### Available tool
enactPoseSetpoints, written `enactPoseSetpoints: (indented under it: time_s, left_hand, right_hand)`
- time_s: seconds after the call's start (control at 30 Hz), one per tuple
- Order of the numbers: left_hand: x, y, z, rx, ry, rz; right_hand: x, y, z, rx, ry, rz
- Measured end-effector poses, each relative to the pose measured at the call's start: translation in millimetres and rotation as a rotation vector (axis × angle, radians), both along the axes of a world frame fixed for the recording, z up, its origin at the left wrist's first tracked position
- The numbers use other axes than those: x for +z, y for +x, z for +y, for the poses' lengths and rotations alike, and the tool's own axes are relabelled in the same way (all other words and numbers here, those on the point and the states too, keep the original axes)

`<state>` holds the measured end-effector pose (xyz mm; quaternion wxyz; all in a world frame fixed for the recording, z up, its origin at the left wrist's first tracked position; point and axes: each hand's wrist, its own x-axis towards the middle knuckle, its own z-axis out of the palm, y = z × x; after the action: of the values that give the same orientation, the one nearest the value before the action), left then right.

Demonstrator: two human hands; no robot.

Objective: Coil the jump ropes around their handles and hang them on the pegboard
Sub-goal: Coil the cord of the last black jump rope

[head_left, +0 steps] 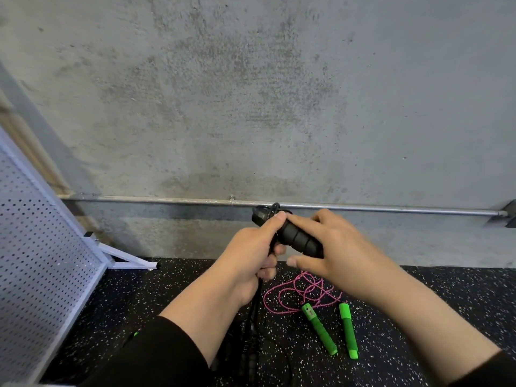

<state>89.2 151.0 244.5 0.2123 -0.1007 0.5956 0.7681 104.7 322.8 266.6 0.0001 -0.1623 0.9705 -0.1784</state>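
A grey concrete wall (251,93) with a metal pipe (363,207) meets black speckled floor (446,303).

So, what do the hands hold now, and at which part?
Both hold the black jump rope handles: the left hand grips near the cord end, the right hand wraps the foam grip.

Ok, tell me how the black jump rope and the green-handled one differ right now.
The black jump rope is held up in both hands, left hand and right hand; the green-handled rope lies untouched on the floor. The black one's cord is dark; the green one's is pink and loosely tangled. Neither hangs on the pegboard.
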Motion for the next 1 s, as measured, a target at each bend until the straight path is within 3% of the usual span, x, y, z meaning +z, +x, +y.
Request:
enactPoseSetpoints:
  time_s: [0.1, 0.2, 0.27, 0.37, 0.53, 0.63, 0.73, 1.0]
  left_hand:
    - [1, -4, -5, -0.006, 0.022, 0.077]
    - [2, -2, -5, -0.062, 0.051, 0.154]
    - [3, -1, -3, -0.094, 0.069, 0.196]
    - [5, -1, -3, -0.087, 0.057, 0.232]
    - [6, -2, -4, -0.037, -0.014, 0.218]
    - [4, -2, -2, -0.036, -0.042, 0.125]
    - [5, -2, -2, -0.05, -0.027, 0.051]
    - [3, -4, -2, 0.006, 0.077, -0.073]
  right_hand:
    - [8, 1, 6, -0.234, -0.659, -0.28]
    - [12, 5, 16, -0.325, -1.271, -0.804]
    - [14, 7, 22, -0.32, -1.439, -1.018]
    - [12, 7, 22, -0.28, -1.52, -1.088]
    - [6, 3, 18, -0.179, -1.352, -0.787]
    - [8, 1, 14, -0.264, -1.127, -0.477]
    - [7, -2, 15, -0.274, -0.948, -0.306]
    - [-7, -3, 4, -0.043, -0.292, 0.07]
